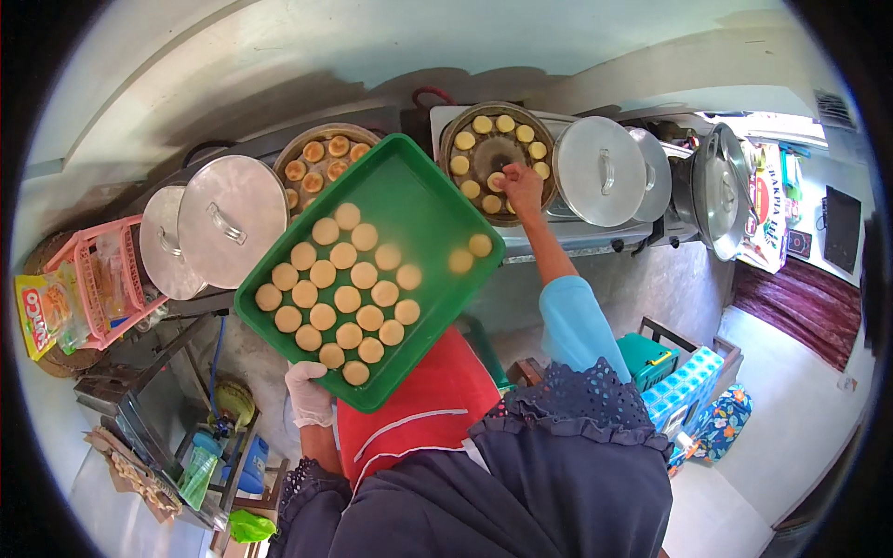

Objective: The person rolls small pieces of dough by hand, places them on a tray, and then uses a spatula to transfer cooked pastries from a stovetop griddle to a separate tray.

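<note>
My left hand (309, 392), in a white glove, grips the lower left edge of a green plastic tray (433, 200). Rows of pale round dough pieces (347, 298) fill the tray's left part, with two more near its right corner. My bare right hand (523, 191) reaches past the tray over a round pan (484, 156), its fingertips pinched at a dough round (496, 182) low in the pan. Other pale rounds lie in a ring along that pan's inner edge. Partly hidden behind the tray, a second pan (296, 146) holds rounds with browned tops.
Metal lids with handles lie left (233, 209) and right (600, 172) of the pans on the stove. A lidded pot (712, 191) stands farther right. At far left are a pink basket (102, 288) and a yellow packet (39, 316). A green case (648, 361) sits low on the right.
</note>
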Demonstrator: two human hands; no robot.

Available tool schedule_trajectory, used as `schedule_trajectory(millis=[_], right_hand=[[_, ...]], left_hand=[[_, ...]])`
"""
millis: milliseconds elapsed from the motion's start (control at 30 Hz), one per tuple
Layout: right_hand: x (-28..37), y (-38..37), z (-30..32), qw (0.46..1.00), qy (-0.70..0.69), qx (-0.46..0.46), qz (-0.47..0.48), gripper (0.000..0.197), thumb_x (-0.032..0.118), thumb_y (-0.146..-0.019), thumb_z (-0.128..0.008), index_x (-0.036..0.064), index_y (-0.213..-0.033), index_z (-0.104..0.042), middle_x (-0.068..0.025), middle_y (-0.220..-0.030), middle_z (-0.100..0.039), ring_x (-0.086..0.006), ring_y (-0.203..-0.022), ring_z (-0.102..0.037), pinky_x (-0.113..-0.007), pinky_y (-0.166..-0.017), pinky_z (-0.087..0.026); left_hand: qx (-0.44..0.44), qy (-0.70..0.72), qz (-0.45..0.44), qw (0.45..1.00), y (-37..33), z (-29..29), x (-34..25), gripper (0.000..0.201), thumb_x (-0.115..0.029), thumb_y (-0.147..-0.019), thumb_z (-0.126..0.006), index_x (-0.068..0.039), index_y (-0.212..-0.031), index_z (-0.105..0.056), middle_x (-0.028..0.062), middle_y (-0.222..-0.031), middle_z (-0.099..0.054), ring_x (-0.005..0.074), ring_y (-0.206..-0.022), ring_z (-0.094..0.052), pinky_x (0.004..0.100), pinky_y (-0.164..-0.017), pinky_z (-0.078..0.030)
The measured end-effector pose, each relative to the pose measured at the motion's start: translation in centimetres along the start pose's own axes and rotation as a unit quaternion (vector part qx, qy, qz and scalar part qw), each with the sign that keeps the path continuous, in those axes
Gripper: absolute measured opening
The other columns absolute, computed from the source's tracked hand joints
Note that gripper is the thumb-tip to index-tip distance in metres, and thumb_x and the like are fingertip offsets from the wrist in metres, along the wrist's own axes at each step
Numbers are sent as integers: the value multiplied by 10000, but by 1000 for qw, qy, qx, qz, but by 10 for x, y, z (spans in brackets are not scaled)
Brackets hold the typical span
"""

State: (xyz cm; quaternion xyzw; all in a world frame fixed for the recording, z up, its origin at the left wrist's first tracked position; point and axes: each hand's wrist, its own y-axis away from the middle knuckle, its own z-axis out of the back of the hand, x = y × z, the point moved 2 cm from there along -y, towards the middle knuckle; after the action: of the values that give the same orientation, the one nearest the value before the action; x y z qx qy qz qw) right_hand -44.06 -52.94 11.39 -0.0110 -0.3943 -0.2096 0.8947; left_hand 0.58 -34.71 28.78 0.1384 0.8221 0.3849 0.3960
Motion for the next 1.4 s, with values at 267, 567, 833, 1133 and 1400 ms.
schedule_trajectory(millis=[267, 567, 833, 1133, 1400], right_hand=[[6, 6, -5, 979, 175, -32, 99, 306, 188, -666, -759, 69, -943, -708, -136, -890, -669, -322, -875, -622, -425, -777, -493], [151, 99, -5, 929, -122, 138, 322, 202, 87, -794, -658, 35, -988, -673, -123, -863, -611, -332, -852, -579, -437, -754, -471], [178, 146, -44, 929, -6, 204, 310, 269, 178, -833, -650, 16, -1048, -648, -159, -805, -540, -343, -850, -553, -444, -789, -467], [145, 119, 12, 860, 290, 301, 293, 97, 78, -667, -631, 39, -748, -671, -111, -834, -607, -311, -867, -574, -416, -752, -499], [143, 126, 13, 853, 271, 333, 296, 108, 118, -661, -640, 43, -729, -678, -116, -811, -610, -315, -885, -576, -419, -733, -504]], left_hand=[[1, 6, -7, 1000, 6, -3, 1, 622, -79, -618, -552, -45, -1238, -511, 85, -1199, -585, 278, -1080, -580, 400, -935, -490], [1, 35, -9, 999, 0, 3, -2, 704, 13, -578, -542, -31, -1277, -473, 106, -1210, -580, 300, -1073, -594, 412, -890, -535], [46, 6, -11, 999, -4, -10, -5, 734, -50, -591, -541, -33, -1317, -437, 111, -1246, -555, 306, -1123, -565, 417, -970, -490], [31, 22, -13, 999, -3, -10, -5, 721, -45, -580, -528, -22, -1297, -452, 115, -1245, -556, 306, -1121, -565, 407, -971, -489], [19, 6, -3, 1000, -2, -2, -4, 677, -61, -591, -527, -28, -1265, -477, 100, -1204, -568, 298, -1087, -576, 400, -954, -494]])
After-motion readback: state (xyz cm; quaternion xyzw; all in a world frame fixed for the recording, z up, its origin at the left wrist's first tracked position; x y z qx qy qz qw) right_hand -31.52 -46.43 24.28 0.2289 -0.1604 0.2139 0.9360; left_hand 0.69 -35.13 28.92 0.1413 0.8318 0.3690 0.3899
